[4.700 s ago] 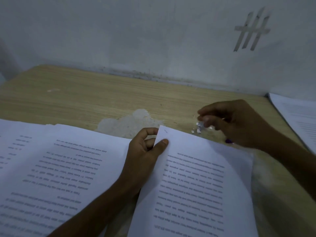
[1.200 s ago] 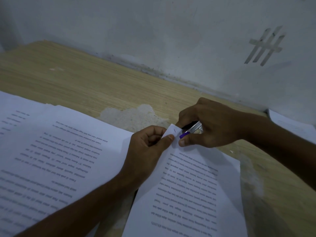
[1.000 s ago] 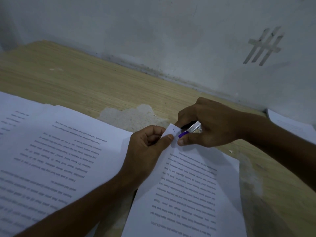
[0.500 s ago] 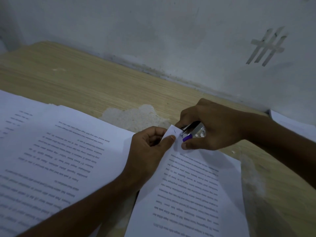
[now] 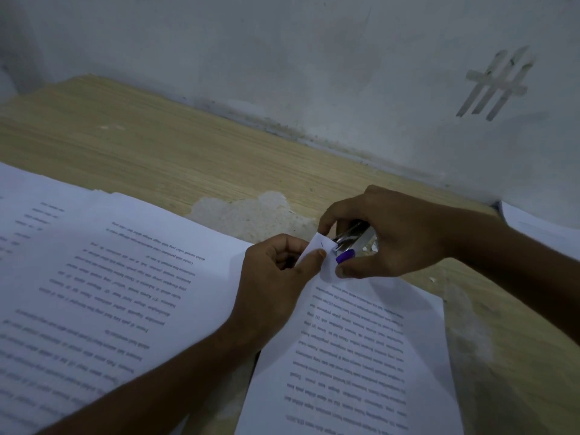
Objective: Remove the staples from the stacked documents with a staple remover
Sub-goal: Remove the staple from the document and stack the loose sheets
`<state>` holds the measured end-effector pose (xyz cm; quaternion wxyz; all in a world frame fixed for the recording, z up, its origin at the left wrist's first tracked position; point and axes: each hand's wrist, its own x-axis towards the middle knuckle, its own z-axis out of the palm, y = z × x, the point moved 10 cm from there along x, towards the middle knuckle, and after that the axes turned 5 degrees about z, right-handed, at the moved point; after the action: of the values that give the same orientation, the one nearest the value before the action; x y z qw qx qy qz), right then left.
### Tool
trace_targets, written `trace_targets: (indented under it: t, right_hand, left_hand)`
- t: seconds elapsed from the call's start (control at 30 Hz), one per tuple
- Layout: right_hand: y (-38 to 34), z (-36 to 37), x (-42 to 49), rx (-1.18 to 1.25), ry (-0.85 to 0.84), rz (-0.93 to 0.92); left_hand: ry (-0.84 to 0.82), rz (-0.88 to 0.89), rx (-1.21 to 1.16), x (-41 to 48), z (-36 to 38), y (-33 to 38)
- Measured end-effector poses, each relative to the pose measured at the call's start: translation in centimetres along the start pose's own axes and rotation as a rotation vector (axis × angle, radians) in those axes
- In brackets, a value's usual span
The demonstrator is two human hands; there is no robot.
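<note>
The white printed document [image 5: 351, 356] lies on the tabletop [image 5: 157, 152], its far corner lifted and bearing a thin dark slanted staple [image 5: 322, 244]. The silver metal staple remover with a purple grip [image 5: 348, 244] sits just right of that corner, its tips at the paper's edge

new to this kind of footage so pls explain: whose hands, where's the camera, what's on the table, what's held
No machine here: a person works bare-handed, and the single picture comes from a camera on their head, looking down. On a wooden table lie printed sheets: a pile on the left, a document in front, more paper far right. The left hand pinches the document's corner, where a staple shows. The right hand holds a staple remover, its metal tip at that corner.
</note>
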<state>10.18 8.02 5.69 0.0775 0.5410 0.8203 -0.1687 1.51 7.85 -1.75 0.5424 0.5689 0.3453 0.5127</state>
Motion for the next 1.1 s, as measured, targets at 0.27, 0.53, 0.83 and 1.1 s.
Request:
trace_targets:
  t: [0.27,0.53,0.83,1.1]
  right_hand:
    - [0.5,0.1,0.1,0.078,-0.019,0.031]
    - [1.1,0.4,0.2,0.152,-0.040,0.028]
    - [0.9,1.2,0.7,0.148,-0.044,-0.005]
    - [1.0,1.3,0.5,0.108,0.006,-0.102]
  left_hand:
    - [-0.046,-0.029,-0.004,-0.1,0.3,-0.2]
    - [-0.061,-0.086,-0.051,-0.1,0.4,-0.5]
    - [-0.082,-0.066,-0.067,-0.2,0.7,-0.7]
    - [-0.097,-0.077,-0.065,-0.3,0.9,-0.5]
